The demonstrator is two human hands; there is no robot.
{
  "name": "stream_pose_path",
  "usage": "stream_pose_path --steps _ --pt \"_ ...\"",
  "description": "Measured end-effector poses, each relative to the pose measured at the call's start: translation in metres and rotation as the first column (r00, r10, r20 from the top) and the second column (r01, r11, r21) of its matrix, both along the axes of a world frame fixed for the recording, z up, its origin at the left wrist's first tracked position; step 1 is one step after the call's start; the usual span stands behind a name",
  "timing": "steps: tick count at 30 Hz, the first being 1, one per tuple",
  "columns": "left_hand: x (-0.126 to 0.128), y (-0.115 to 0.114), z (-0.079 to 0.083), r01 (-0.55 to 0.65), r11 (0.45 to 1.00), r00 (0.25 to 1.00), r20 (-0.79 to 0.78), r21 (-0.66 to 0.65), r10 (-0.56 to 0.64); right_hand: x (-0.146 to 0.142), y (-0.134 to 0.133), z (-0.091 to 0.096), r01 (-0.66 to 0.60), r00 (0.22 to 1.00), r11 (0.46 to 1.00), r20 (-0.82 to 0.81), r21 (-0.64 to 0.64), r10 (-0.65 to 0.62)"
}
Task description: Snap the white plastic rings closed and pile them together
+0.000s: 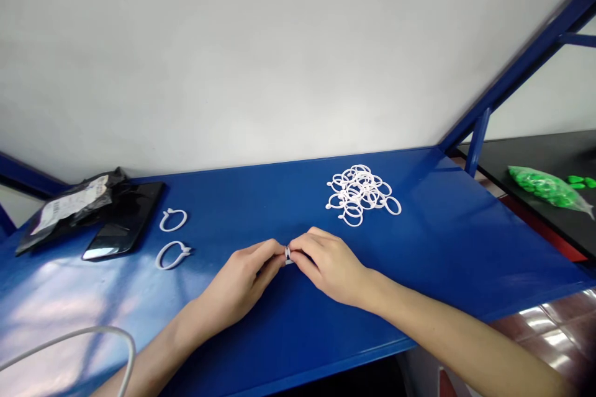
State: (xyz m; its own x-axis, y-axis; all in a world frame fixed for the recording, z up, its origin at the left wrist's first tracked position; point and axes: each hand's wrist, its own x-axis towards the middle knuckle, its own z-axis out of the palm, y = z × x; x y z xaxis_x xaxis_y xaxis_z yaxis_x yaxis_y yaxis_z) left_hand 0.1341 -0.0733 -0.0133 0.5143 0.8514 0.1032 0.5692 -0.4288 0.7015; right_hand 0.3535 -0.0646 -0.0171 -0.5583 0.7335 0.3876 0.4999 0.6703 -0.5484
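Close together above the middle of the blue table, my left hand (251, 276) and my right hand (328, 263) pinch one small white plastic ring (288, 255) between them. Only a short piece of it shows between the fingertips; the rest is hidden by the fingers. To the left of my left hand lie two white rings apart from each other, an upper ring (162, 223) and a lower ring (161, 260), each with a small clasp-like end. Beyond my right hand is a loose pile of several white rings (356, 193) with little knobs.
On the left are a black plastic package (35, 232) with a white label and a dark glossy flat object (125, 223). A white cable (100, 329) curves at lower left. Blue frame bars (516, 74) rise at right, beside a bag of green pieces (547, 187) on a black surface.
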Motion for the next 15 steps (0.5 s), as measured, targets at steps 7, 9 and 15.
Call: stream_pose_path --steps 7,9,15 --pt "-0.001 -0.003 0.002 0.131 0.987 0.991 -0.052 0.093 -0.127 0.002 -0.008 -0.005 -0.099 0.969 0.943 0.248 0.317 0.018" --pt "-0.002 -0.003 -0.003 0.137 0.981 0.990 -0.053 0.135 -0.131 0.001 -0.008 -0.006 -0.082 0.967 0.934 0.254 0.347 -0.010" --pt "0.002 -0.003 -0.009 0.074 0.981 0.996 -0.066 0.182 -0.063 -0.002 0.000 -0.005 -0.059 0.979 0.954 0.202 0.295 -0.002"
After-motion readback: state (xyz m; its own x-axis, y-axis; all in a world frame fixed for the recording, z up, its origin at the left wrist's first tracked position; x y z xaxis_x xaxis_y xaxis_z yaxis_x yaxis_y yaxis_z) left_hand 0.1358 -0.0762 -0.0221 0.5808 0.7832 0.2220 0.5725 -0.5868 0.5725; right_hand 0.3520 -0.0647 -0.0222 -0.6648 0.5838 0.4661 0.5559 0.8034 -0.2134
